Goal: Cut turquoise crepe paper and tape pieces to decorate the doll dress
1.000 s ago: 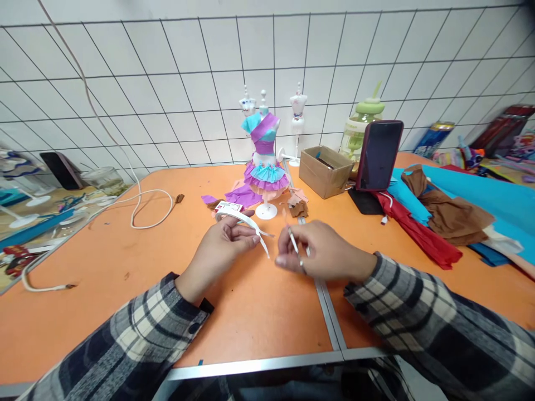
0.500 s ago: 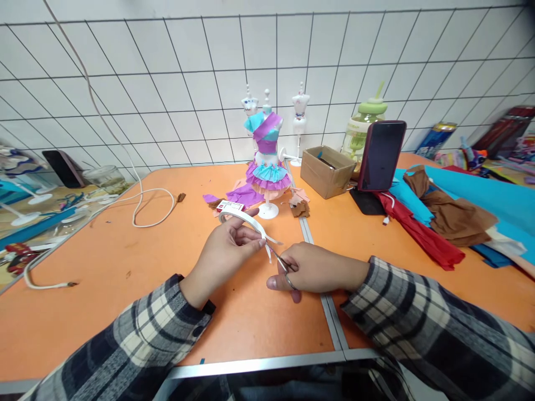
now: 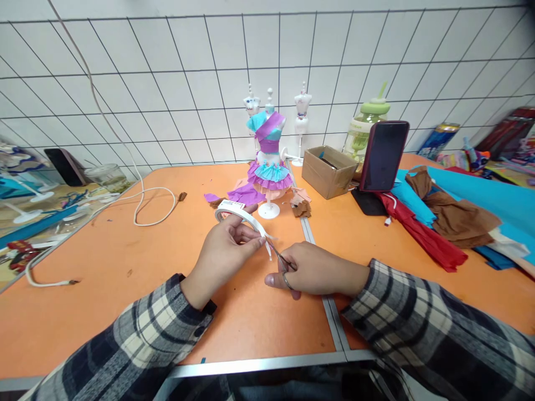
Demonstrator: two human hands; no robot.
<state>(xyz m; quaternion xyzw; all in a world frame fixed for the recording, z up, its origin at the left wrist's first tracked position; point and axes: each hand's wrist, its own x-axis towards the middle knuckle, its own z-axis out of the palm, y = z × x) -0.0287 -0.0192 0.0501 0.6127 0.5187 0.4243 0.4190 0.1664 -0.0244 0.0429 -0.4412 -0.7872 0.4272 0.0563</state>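
My left hand [image 3: 232,248] grips a thin roll of white double-sided tape [image 3: 252,220], its thumb pressing near the loose end. A short strip of the tape hangs down from the thumb. In my right hand [image 3: 307,267] is a small pair of scissors [image 3: 282,263], a finger through one handle loop. The blades reach up to the tape beside my left thumb. Just beyond my hands stands a small dress form [image 3: 270,150] on a white base, dressed in ruffled turquoise and purple crepe paper.
Paper scraps [image 3: 246,194] lie around the form's base. Behind it are two bare mini forms [image 3: 302,111]. To the right stand a cardboard box [image 3: 328,172], a propped phone [image 3: 383,156], a green-lidded bottle [image 3: 368,125] and coloured crepe paper [image 3: 457,220]. A white cable [image 3: 142,203] lies left.
The scissor blades have closed somewhat at the tape, and a strip end that stuck out to the right is now less visible. Both hands stay in nearly the same place.
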